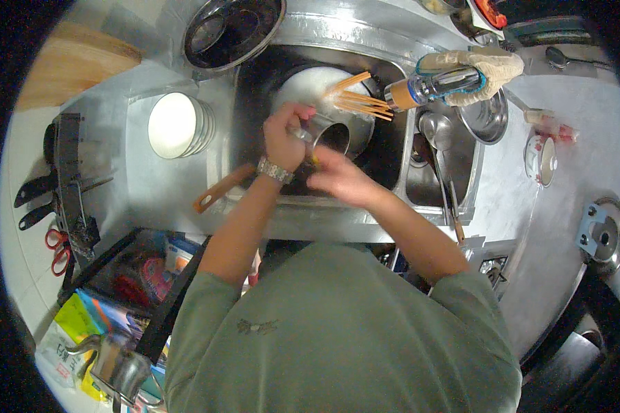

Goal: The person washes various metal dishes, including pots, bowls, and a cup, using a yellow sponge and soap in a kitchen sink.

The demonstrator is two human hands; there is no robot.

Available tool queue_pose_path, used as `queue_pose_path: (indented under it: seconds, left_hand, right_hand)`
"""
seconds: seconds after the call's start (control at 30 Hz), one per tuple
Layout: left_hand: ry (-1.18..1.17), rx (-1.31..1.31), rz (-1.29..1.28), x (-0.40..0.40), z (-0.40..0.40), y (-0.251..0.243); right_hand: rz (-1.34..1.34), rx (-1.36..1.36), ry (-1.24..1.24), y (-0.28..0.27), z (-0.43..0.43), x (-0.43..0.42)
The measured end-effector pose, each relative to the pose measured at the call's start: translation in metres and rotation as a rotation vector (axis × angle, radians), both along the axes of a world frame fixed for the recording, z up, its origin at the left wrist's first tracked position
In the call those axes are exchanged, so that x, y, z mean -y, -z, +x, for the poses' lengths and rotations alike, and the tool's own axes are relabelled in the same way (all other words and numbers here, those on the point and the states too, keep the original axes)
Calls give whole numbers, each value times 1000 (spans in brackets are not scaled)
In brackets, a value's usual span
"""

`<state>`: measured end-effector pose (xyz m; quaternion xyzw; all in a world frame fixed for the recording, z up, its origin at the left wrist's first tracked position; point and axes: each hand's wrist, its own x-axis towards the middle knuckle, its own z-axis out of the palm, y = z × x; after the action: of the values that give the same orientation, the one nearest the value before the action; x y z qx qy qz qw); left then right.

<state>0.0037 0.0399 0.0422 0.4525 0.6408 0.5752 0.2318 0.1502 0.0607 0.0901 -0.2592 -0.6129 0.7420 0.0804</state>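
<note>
Over the left basin of the steel sink (323, 212) my left hand (285, 133) grips a metal cup (331, 135), whose dark mouth faces right. My right hand (341, 176) is blurred at the cup's lower side; a small yellow piece shows at its fingertips, and whether it grips anything is unclear. Beneath the hands, a round pan (302, 85) holds whitish, sudsy liquid. Several wooden chopsticks (364, 103) lean on its right side. A wooden handle (222, 190) sticks out over the sink's lower left edge; what it belongs to is hidden.
Stacked white bowls (172, 125) stand left of the sink. Ladles (436, 131) lie across the small right basin. A glove (498, 72) and faucet (405, 95) are at upper right. Knives (35, 191) hang on the left wall. An enamel cup (547, 161) stands right.
</note>
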Motion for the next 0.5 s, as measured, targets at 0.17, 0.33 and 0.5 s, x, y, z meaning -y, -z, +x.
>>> queue_pose_path:
  seconds: [0.17, 0.33, 0.5]
  left_hand:
    - [6, 342, 84, -3, -8, 19]
    - [-11, 211, -1, -3, 11, 12]
    - [-103, 85, 34, 8, 7, 39]
  right_hand:
    - [1569, 208, -519, 14, 12, -30]
    - [396, 467, -383, -19, -3, -10]
    - [-638, -364, 547, 13, -12, 14]
